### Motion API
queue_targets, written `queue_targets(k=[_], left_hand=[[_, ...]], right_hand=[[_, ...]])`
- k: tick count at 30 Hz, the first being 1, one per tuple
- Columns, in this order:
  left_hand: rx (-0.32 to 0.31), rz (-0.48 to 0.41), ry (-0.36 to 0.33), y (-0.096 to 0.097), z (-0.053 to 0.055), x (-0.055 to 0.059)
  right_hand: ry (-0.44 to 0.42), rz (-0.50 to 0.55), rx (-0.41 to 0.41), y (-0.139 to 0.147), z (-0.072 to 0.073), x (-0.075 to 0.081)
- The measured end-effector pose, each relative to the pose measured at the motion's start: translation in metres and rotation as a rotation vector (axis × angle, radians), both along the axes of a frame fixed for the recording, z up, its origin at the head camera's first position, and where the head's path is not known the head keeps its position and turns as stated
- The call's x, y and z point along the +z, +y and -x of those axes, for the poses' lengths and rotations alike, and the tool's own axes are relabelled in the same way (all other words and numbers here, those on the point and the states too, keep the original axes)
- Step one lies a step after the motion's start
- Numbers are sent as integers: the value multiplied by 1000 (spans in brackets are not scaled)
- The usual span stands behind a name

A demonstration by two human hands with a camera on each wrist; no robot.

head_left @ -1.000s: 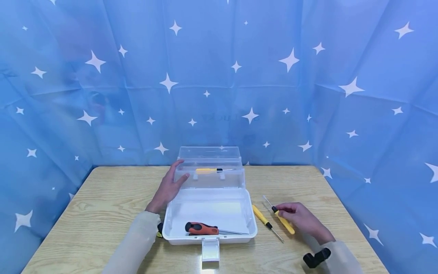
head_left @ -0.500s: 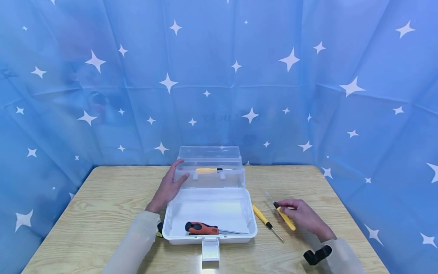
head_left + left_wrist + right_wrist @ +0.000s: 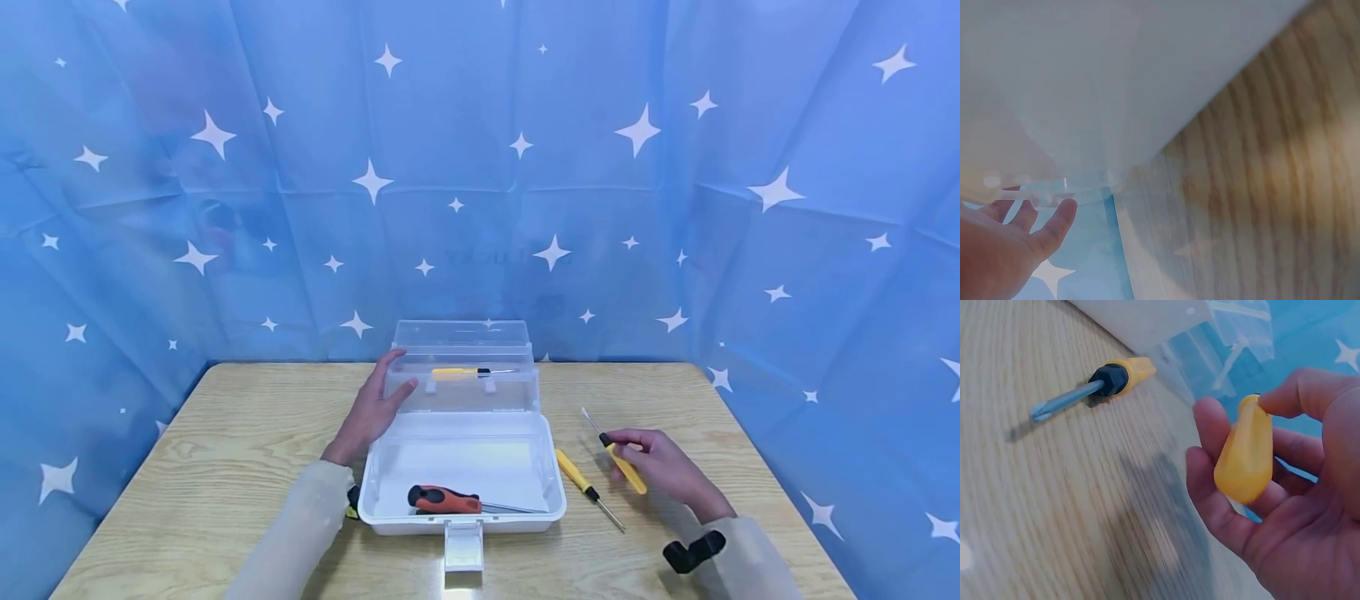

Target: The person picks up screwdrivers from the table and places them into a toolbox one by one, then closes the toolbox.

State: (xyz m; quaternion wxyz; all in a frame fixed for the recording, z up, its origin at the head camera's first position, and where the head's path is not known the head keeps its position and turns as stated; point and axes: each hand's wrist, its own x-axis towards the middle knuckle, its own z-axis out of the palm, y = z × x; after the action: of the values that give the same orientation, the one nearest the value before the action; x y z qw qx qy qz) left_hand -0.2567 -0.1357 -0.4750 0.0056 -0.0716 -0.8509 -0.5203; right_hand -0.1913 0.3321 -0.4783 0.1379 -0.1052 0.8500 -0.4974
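Observation:
In the head view a white toolbox (image 3: pixel 517 527) stands with its clear lid (image 3: pixel 461 400) raised at the back. My left hand (image 3: pixel 369 417) holds the lid's left edge, thumb in front of it. On the right, my right hand (image 3: pixel 663 468) pinches a yellow screwdriver (image 3: pixel 1244 456) by its handle, the shaft pointing away and to the left. A second yellow screwdriver (image 3: pixel 573 471) lies on the table between that hand and the box; the right wrist view shows its cross tip. Inside the box, along the front wall, lies a red-and-black screwdriver (image 3: pixel 444 500).
Another yellow screwdriver (image 3: pixel 455 374) shows at the raised lid, lying crosswise. The box's latch (image 3: pixel 463 546) hangs down at the front. Under everything is a wood-grain table (image 3: pixel 247 442), with a blue star-patterned curtain (image 3: pixel 450 108) behind and at both sides.
My right hand has lifted slightly, and the screwdriver in it has shifted a little away from me. My left hand stays at the lid.

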Motion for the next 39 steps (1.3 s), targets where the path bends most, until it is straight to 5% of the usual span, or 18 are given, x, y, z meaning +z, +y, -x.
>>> queue_targets(k=[10,25,39], left_hand=[[10,-4,0,0,0,0],[7,-11,4,-1,3,-2],[14,-15,-2,0,2,-3]], right_hand=[[73,-17,-35,-4,-1,4],[-6,36,-128,-6,3,13],[46,20,-120,-11,9,18]])
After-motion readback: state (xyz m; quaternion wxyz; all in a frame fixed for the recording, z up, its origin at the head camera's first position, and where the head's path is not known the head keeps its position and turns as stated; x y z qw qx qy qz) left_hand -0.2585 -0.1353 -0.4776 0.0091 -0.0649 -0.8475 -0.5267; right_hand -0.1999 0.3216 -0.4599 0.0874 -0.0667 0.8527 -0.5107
